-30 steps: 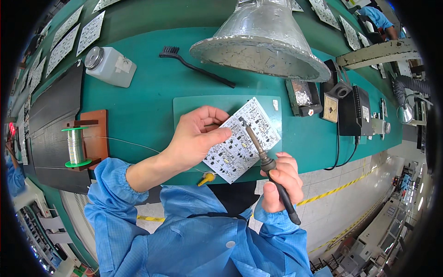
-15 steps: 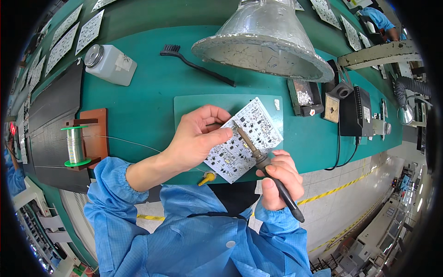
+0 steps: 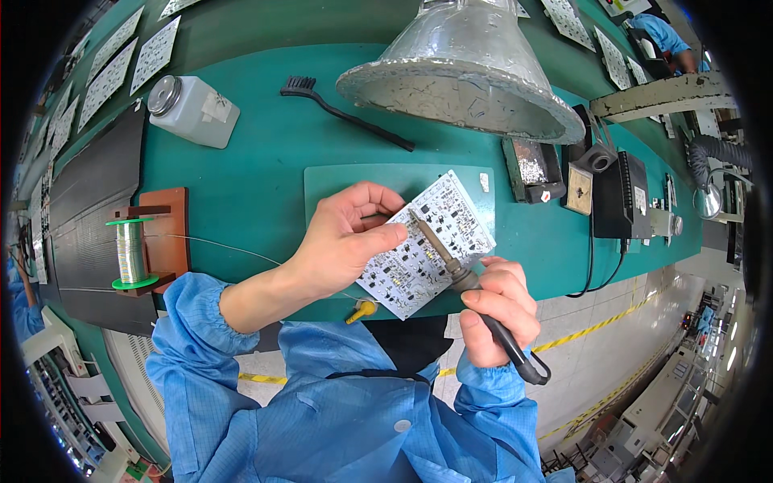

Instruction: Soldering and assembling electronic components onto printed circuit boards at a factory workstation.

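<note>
My left hand (image 3: 354, 225) grips the upper left edge of a white circuit board (image 3: 451, 211), thumb on its face and the other fingers bent behind. The board is tilted and dotted with small dark parts. In my right hand (image 3: 503, 310) is a soldering iron (image 3: 439, 248), held by its dark handle. Its tip is over the board close to my left thumb; whether it touches cannot be made out. Thin solder wire (image 3: 217, 241) runs from a spool (image 3: 131, 253) with green rims and passes out of sight behind my left wrist.
Beneath the board lies a green mat (image 3: 322, 181). A black brush (image 3: 346, 117) and a white bottle (image 3: 193, 111) are farther back. A metal lamp-like hood (image 3: 467, 88) overhangs the table. At right stand a small tray (image 3: 531, 165), an iron stand (image 3: 580, 189) and a black box (image 3: 624, 197).
My right hand has shifted slightly right and the iron's handle has swung a little, showing its cord bending at the end. My left hand and the board stay nearly still.
</note>
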Tool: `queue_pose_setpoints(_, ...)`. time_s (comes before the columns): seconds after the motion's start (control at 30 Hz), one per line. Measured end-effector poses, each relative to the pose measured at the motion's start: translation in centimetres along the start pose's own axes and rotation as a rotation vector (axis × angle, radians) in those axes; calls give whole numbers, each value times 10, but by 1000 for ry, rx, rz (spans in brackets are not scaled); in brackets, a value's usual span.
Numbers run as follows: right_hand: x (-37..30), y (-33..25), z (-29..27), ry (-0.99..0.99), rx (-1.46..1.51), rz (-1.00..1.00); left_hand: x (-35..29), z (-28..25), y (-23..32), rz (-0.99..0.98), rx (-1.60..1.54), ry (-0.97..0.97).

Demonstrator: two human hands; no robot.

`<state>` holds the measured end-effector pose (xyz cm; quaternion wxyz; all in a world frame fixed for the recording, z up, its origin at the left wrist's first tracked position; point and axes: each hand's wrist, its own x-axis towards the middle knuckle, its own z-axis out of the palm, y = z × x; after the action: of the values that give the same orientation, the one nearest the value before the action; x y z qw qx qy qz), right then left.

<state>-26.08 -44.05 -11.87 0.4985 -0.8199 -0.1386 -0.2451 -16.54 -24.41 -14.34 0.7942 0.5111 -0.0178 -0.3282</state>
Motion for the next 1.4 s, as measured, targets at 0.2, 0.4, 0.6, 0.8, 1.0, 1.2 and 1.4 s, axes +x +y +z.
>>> queue_pose_setpoints(0.2,3,-1,-5,-69,1,5,0,0,1,-10,-11,-10)
queue_pose_setpoints(0.4,3,0,-5,-61,13,12,0,0,1,-11,-12,-11)
queue_pose_setpoints(0.6,4,-4,-5,-70,-16,9,0,-1,1,-9,-3,-21)
queue_pose_setpoints(0.8,7,-11,-9,-61,-17,47,0,0,1,-8,-19,-29)
queue_pose_setpoints(1.0,-4,11,-23,207,-139,-28,-1,0,4,-13,-13,-36)
queue_pose_setpoints(1.2,-11,50,-35,178,-584,253,-17,13,22,161,57,-100)
queue_pose_setpoints(1.4,-1,14,-20,167,100,69,-28,26,45,739,417,-305)
